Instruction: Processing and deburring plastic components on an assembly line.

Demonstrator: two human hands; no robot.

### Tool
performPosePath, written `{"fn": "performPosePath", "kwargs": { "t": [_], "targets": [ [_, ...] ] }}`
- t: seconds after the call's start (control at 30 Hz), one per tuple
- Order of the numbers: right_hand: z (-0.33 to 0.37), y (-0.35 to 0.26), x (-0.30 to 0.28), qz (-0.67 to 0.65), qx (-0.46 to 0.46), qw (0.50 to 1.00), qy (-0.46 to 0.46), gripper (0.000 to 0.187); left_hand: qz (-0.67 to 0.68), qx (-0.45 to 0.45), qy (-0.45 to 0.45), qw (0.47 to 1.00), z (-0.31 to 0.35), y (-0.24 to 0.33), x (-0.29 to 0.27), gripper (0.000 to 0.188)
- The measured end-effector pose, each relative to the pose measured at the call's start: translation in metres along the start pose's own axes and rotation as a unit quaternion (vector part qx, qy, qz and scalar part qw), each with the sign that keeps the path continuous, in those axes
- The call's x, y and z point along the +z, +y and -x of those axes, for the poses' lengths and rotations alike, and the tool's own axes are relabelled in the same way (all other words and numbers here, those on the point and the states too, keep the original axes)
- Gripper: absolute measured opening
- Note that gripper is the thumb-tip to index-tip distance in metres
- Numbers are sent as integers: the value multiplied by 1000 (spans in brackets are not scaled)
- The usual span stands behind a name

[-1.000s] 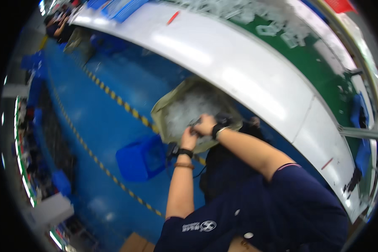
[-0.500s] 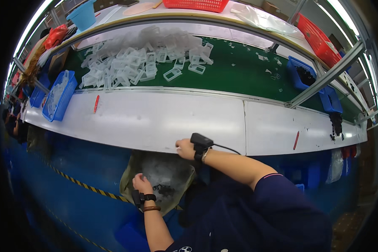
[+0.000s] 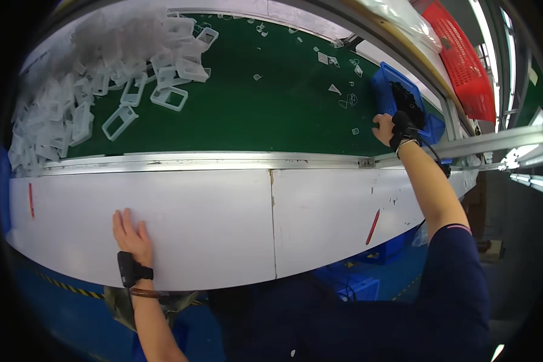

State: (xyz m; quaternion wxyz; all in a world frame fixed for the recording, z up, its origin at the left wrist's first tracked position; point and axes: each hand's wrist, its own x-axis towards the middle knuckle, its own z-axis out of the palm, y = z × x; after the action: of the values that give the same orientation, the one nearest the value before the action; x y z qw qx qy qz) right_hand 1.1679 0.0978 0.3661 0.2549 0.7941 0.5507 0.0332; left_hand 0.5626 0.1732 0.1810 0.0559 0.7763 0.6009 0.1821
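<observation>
1. The left hand [image 3: 130, 232] is laid flat, palm down and fingers spread, on the white worktop [image 3: 223, 217] near its front edge. Nothing is held in it. A black band [image 3: 130, 269] is worn at the wrist.
2. The right hand [image 3: 386, 128] is stretched far out to the right and closed on the near edge of a blue bin [image 3: 385, 90]. A black strap is seen at that wrist.
3. The blue bin is set at the right end of the green belt [image 3: 271, 102], tilted, with dark small parts [image 3: 407, 99] seen inside.
4. A heap of clear plastic frames [image 3: 90, 84] is spread over the left part of the green belt, well apart from both hands. A few small clear scraps [image 3: 338, 90] are scattered between the heap and the bin.
5. A metal rail [image 3: 223, 161] is run between belt and white worktop.
6. A red basket [image 3: 464, 60] is seen beyond the bin, at the upper right.
7. A blue floor [image 3: 72, 314] with a yellow-black stripe is noted below the worktop.
</observation>
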Motion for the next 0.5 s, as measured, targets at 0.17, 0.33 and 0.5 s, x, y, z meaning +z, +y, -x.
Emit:
{"fn": "performPosePath", "kwargs": {
  "t": [0.17, 0.33, 0.5],
  "targets": [
    [-114, 31, 181, -250, 169, 951, 60, 73, -85, 22, -25, 996, -13, 19, 23, 45],
    [-184, 95, 244, -462, 205, 852, 133, 74, -59, 3, -72, 996, -21, 29, 24, 43],
    [-193, 84, 230, -415, 120, 902, 1, 28, -93, 14, -86, 992, -16, 25, 30, 44]
  ]
}}
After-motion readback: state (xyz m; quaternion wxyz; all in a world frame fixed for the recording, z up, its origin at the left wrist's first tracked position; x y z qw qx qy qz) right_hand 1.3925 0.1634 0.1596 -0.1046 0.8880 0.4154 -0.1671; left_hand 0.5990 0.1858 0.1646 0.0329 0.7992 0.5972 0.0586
